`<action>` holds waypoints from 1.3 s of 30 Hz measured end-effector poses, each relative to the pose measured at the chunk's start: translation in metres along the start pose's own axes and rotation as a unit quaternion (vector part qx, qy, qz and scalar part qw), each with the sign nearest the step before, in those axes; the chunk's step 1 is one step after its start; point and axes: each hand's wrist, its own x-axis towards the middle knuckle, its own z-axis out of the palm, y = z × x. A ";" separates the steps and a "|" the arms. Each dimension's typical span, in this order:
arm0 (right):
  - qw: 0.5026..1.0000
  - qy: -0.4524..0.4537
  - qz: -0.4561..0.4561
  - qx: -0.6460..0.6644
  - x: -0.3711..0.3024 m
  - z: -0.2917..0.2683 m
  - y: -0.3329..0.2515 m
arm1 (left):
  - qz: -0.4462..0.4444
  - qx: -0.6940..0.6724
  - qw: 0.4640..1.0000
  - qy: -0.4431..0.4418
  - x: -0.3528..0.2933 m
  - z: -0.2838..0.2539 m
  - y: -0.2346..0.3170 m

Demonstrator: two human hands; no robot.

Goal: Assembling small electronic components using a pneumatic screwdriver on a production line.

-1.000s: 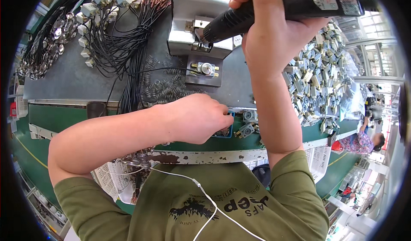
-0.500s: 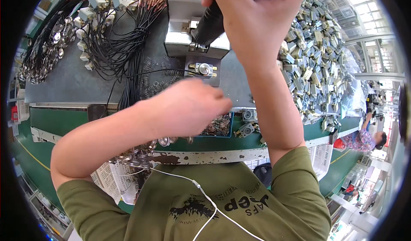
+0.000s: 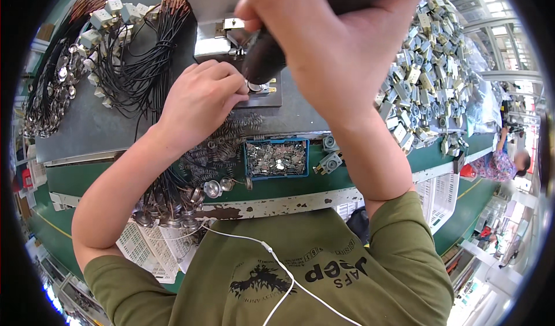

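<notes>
My right hand (image 3: 347, 54) is wrapped round a black power screwdriver (image 3: 267, 57), tilted so its lower end comes down over a small fitting (image 3: 271, 86) with a round silver top and brass prongs. That fitting sits on a flat metal block (image 3: 269, 100); the screwdriver's tip hides part of it. On the fitting's left side is my left hand (image 3: 199, 97), its fingers pinched together against it. Whatever lies between those fingertips is hidden. Behind them stands a silver metal fixture (image 3: 211, 47) with a clamp-like part on its front.
Bundled black cables (image 3: 153, 60) with white plugs lie at the left. Loose springs (image 3: 222, 132) and a blue tray (image 3: 307, 158) of small metal pieces are at the front. Grey-white plug housings (image 3: 428, 77) pile up on the right. Another person (image 3: 502, 167) is far right.
My left hand has moved up and left from over the blue tray to the fitting, uncovering the tray. The screwdriver's end has come down from the fixture onto the fitting. The view has shifted slightly.
</notes>
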 end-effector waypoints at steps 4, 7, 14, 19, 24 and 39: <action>1.000 0.001 0.003 -0.015 0.001 -0.005 0.001 | -0.014 0.009 1.000 -0.008 -0.005 -0.004 0.002; 0.999 -0.012 -0.008 -0.037 0.004 -0.008 0.001 | -0.032 -0.009 0.999 -0.030 -0.003 -0.006 0.002; 0.997 -0.056 -0.014 -0.049 0.011 -0.005 0.007 | -0.036 -0.033 0.998 -0.031 -0.001 -0.007 0.003; 0.977 -0.194 0.038 -0.075 0.026 0.000 0.021 | -0.077 -0.108 0.991 -0.029 -0.004 0.000 -0.004; 0.985 -0.168 -0.008 -0.029 0.016 -0.001 0.022 | -0.150 -0.082 0.983 -0.062 0.000 -0.001 -0.003; 0.987 -0.150 0.045 -0.020 0.003 0.003 0.019 | -0.075 -0.047 0.991 -0.099 0.000 0.001 -0.013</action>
